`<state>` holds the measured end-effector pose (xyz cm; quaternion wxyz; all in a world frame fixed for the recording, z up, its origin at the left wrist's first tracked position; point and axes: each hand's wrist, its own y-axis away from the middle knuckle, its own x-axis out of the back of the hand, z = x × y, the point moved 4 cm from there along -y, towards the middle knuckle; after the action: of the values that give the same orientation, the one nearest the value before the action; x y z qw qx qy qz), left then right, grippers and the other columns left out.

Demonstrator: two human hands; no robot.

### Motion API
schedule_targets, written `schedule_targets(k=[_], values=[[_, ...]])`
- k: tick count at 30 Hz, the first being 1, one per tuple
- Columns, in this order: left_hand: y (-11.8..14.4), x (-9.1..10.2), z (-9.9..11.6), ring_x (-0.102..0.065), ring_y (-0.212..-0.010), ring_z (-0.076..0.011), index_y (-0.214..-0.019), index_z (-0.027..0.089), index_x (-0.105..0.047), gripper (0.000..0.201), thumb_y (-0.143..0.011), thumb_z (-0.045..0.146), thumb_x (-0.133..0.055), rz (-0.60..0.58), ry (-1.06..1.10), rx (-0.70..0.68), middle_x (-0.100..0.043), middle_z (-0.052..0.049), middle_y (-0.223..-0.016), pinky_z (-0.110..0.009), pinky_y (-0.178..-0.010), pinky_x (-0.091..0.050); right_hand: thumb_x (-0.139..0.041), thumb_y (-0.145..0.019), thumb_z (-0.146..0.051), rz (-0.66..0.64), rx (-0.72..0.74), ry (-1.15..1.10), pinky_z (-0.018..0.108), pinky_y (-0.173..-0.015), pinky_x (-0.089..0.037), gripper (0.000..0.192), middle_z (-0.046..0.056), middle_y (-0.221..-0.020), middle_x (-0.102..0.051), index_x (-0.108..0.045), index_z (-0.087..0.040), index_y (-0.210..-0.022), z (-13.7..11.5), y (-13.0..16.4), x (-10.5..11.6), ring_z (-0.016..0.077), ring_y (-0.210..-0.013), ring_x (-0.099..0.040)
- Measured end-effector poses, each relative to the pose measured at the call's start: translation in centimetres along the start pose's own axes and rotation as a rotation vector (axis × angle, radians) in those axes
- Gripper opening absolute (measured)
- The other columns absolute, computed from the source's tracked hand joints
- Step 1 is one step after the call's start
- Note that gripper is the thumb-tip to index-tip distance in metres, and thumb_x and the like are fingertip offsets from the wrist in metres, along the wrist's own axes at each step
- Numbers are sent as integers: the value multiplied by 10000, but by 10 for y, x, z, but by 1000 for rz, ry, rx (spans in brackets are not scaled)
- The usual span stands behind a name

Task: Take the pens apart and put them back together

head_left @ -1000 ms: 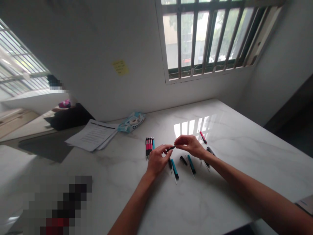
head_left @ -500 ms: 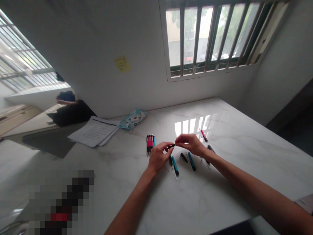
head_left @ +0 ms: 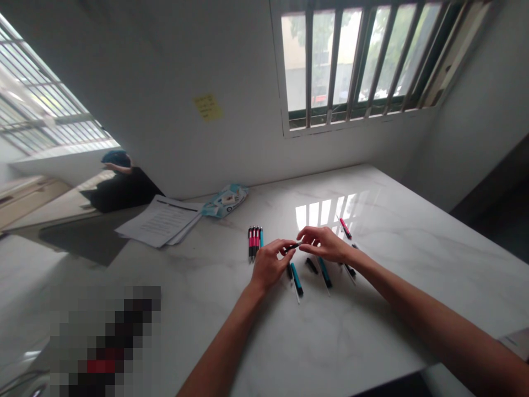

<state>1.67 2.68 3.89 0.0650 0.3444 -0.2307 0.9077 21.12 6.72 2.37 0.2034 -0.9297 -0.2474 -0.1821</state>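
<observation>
My left hand (head_left: 270,266) pinches a small black pen part (head_left: 292,247) between thumb and fingers. Close at its far end is my right hand (head_left: 324,242), thumb and forefinger slightly apart around the tip. Below the hands lie a teal pen barrel (head_left: 296,278) with a thin white refill beside it, and a second teal barrel (head_left: 324,272) with another refill. A short black pen piece (head_left: 311,266) rests between them. Right of my right wrist lies a pink pen barrel (head_left: 345,227); more dark pieces are partly hidden by the forearm.
Several assembled pens (head_left: 254,241) stand in a row left of my hands. Behind are a wipes packet (head_left: 225,201) and stacked papers (head_left: 159,220) on the marble-patterned table (head_left: 185,309). A yellow note (head_left: 208,107) is on the wall below barred windows. Another person (head_left: 119,182) sits far left.
My right thumb and forefinger have parted a little at the black part's end. My left hand keeps its pinch almost in place. The person at far left has shifted slightly.
</observation>
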Motion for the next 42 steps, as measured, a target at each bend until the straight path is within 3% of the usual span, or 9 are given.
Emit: schedule_targets(k=[8, 14, 17, 20, 24, 27, 32, 36, 42], values=[[-2, 2, 4, -665, -818, -177, -1045, 232, -807, 160, -910, 279, -735, -5, 125, -55, -773, -50, -922, -306, -790, -509, -559, -1021, -513, -33, -45, 67, 232, -581, -396, 455, 7, -674, -678, -689, -167, -756, -5, 0, 0, 114, -594, -561], [-5, -3, -9, -682, -840, -174, -993, 178, -791, 319, -778, 401, -868, 99, 726, 285, -765, -62, -935, -286, -793, -530, -463, -1059, -542, -105, -65, -46, 257, -649, -482, 482, 32, -742, -718, -716, -174, -878, -20, -2, -4, 145, -668, -641], [-6, -5, -13, -679, -879, -148, -993, 178, -760, 377, -776, 468, -863, 141, 961, 405, -744, -46, -943, -253, -815, -530, -630, -982, -521, -35, -44, 142, 316, -758, -540, 382, 58, -949, -769, -699, -213, -1197, -12, -1, 26, 190, -830, -697], [-7, -4, -15, -707, -936, -150, -998, 188, -713, 403, -767, 478, -870, 146, 1093, 478, -730, -34, -1004, -253, -841, -545, -812, -834, -475, 61, -54, 373, 417, -965, -544, 585, 115, -1233, -730, -645, -235, -1341, 13, 8, 80, 271, -1131, -679], [-6, -2, -20, -704, -760, -107, -1039, 200, -685, 492, -696, 463, -920, 196, 1129, 575, -690, 19, -900, -229, -752, -553, -857, -751, -416, -48, -259, 436, 466, -1070, -512, 840, 118, -1530, -567, -526, -296, -1513, 58, 28, 136, 329, -1318, -601], [-5, -3, -22, -679, -701, -82, -1047, 176, -710, 542, -654, 466, -944, 210, 1102, 595, -680, 20, -853, -199, -707, -544, -876, -712, -374, -140, -345, 409, 470, -1107, -490, 935, 104, -1569, -537, -479, -319, -1557, 79, 39, 147, 344, -1342, -590], [-5, -3, -25, -673, -684, -82, -1027, 169, -744, 554, -604, 448, -968, 236, 1086, 612, -699, 4, -859, -196, -685, -546, -878, -699, -336, -153, -338, 475, 474, -1102, -494, 865, 94, -1460, -631, -551, -301, -1499, 83, 40, 147, 333, -1269, -633], [-4, -2, -27, -678, -691, -86, -1027, 174, -773, 540, -603, 447, -966, 261, 1041, 646, -740, -25, -922, -192, -669, -543, -848, -757, -356, -7, -215, 496, 488, -1054, -537, 746, 102, -1404, -647, -586, -283, -1452, 60, 30, 139, 323, -1243, -641], [-2, -7, -26, -695, -712, -126, -1047, 154, -811, 568, -598, 463, -970, 222, 957, 621, -794, -94, -997, -261, -733, -581, -866, -782, -291, 117, 247, 450, 538, -1103, -524, 887, 100, -1456, -589, -443, -335, -1560, -16, 5, 51, 316, -1339, -567]])
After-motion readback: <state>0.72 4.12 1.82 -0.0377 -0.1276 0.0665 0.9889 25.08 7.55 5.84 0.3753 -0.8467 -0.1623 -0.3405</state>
